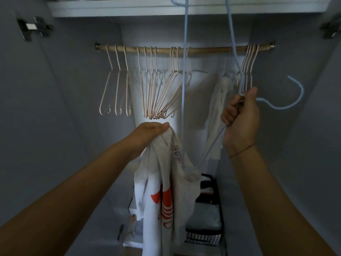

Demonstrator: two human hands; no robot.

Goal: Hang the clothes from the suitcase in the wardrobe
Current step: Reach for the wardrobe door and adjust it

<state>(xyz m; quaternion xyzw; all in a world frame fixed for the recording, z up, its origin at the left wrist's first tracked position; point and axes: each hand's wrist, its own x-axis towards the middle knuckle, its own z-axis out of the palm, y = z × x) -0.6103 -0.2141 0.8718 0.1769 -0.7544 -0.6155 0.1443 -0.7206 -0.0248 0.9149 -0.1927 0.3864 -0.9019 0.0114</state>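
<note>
Head: left grip pinches shirt hanging below; right grip clasps blue hanger

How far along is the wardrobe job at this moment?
Done: one pale garment already hangs on the wooden rail. In hand: the left hand grips a grey-white T-shirt with orange print; the right hand holds a light blue wire hanger, one corner inside the shirt. Left: hooking it on the rail; many pink hangers hang empty.

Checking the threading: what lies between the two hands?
In the head view, a straight arm of the light-blue wire hanger runs down between the left hand, gripping the grey printed T-shirt, and the right hand, gripping that hanger.
</note>
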